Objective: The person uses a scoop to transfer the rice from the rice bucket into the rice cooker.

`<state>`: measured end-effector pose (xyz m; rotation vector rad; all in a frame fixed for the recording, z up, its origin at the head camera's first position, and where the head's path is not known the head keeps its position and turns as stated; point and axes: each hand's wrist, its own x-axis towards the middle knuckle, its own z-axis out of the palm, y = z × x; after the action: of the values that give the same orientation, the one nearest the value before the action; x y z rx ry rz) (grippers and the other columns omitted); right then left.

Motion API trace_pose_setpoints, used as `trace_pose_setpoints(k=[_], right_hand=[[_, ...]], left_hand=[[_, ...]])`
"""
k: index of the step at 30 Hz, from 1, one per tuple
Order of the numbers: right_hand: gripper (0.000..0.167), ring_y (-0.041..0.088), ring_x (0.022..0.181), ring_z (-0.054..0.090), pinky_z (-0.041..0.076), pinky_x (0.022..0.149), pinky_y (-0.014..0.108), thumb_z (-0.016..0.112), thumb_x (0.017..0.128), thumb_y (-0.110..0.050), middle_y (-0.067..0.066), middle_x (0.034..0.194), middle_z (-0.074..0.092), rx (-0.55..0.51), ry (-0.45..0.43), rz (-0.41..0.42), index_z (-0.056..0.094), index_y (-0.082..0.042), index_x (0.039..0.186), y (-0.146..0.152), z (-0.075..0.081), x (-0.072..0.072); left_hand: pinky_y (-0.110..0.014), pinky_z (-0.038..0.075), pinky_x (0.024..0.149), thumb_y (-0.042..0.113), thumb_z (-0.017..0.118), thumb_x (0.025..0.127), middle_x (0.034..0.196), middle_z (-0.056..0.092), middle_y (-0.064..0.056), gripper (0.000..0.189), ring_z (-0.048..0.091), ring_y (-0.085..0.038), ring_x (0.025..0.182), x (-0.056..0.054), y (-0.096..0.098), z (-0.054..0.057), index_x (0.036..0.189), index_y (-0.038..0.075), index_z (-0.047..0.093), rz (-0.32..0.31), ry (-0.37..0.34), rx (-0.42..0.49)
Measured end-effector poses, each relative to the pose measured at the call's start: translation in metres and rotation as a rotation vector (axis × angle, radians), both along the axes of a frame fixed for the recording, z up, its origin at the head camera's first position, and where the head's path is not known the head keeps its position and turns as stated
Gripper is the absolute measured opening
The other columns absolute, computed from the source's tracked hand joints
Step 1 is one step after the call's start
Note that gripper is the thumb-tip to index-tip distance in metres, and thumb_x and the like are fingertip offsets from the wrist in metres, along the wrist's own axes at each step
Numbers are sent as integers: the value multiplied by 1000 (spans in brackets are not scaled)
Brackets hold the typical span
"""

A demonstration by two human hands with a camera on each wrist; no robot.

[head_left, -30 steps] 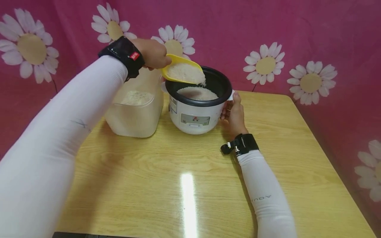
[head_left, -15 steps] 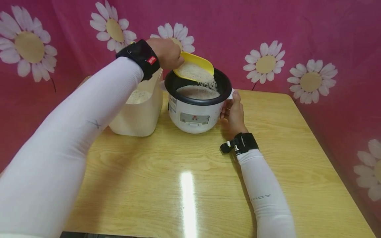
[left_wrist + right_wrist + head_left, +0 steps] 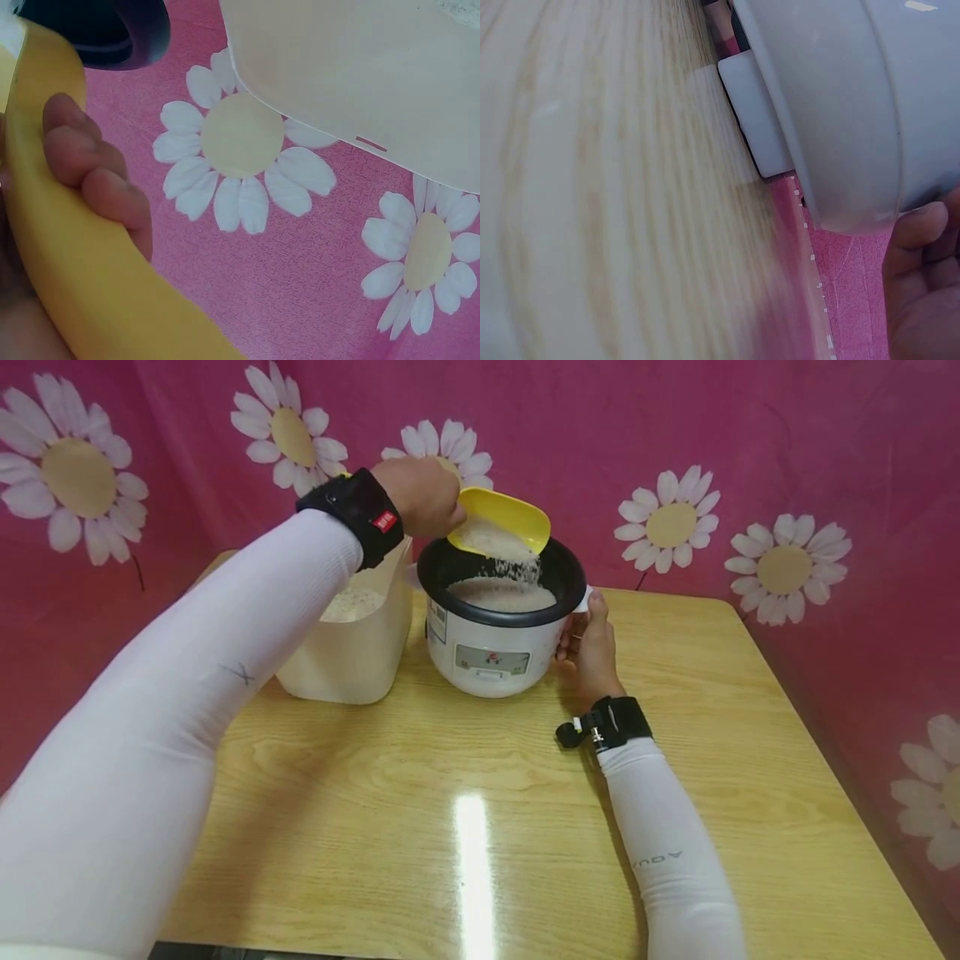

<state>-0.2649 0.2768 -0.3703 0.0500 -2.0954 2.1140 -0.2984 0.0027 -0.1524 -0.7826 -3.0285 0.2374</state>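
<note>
In the head view my left hand (image 3: 423, 497) grips a yellow scoop (image 3: 534, 520) above a white rice cooker (image 3: 442, 652). The scoop tilts down to the right, and rice grains fall from its lip into the cooker's black pot. White rice (image 3: 498, 597) covers the pot's bottom. Fingers curl round the yellow scoop handle (image 3: 82, 255) in the left wrist view. My right hand (image 3: 597, 647) holds the cooker by its right side handle, thumb at the white handle and fingers below it. The right wrist view shows its fingertips (image 3: 926, 225) against the cooker body.
A tall translucent bin (image 3: 348, 668) with rice (image 3: 352, 606) inside stands just left of the cooker, partly behind my left arm. Both stand on a wooden table (image 3: 375, 810). A pink flowered cloth (image 3: 555, 435) hangs behind the table and along its right side.
My left hand has moved right with the scoop and tipped it further; rice now pours out more freely and less is left in the scoop. The right hand and cooker stay put.
</note>
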Motion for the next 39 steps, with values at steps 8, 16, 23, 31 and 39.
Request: trace_pose_setpoints(k=[8, 16, 23, 31, 39], right_hand=[[73, 11, 56, 48, 46, 53, 26, 28, 99, -77, -3, 69, 50, 10, -4, 2, 55, -13, 75, 0, 0, -1], [72, 12, 57, 48, 47, 54, 27, 27, 99, -76, -2, 70, 50, 24, -10, -4, 56, -14, 77, 1, 1, 0], [72, 12, 57, 48, 46, 54, 26, 28, 99, -76, -1, 71, 51, 15, -2, -1, 57, -15, 76, 1, 1, 0], [74, 13, 57, 48, 45, 53, 26, 29, 96, -80, -1, 72, 51, 12, 9, -9, 58, -15, 78, 0, 0, 1], [72, 14, 58, 49, 45, 53, 26, 28, 98, -77, -1, 72, 51, 22, 14, -3, 58, -15, 76, 2, 0, 0]], left_hand=[[-35, 46, 71, 28, 41, 103, 90, 52, -12, 35, 55, -27, 75, 0, -4, -4, 106, -1, 60, -25, 60, 59], [-42, 52, 79, 28, 45, 104, 95, 58, -15, 39, 60, -32, 83, 2, -11, -3, 122, -4, 57, -33, 73, 121], [-47, 58, 87, 32, 45, 106, 99, 59, -19, 44, 65, -36, 87, 4, -17, -1, 131, -5, 50, -17, 88, 136], [-49, 59, 88, 32, 43, 106, 101, 58, -20, 46, 63, -37, 86, 5, -27, 2, 129, -6, 53, 34, 133, 174], [-38, 56, 70, 33, 37, 107, 89, 60, -17, 50, 59, -27, 65, 5, -49, 8, 116, -7, 66, 88, 136, 199]])
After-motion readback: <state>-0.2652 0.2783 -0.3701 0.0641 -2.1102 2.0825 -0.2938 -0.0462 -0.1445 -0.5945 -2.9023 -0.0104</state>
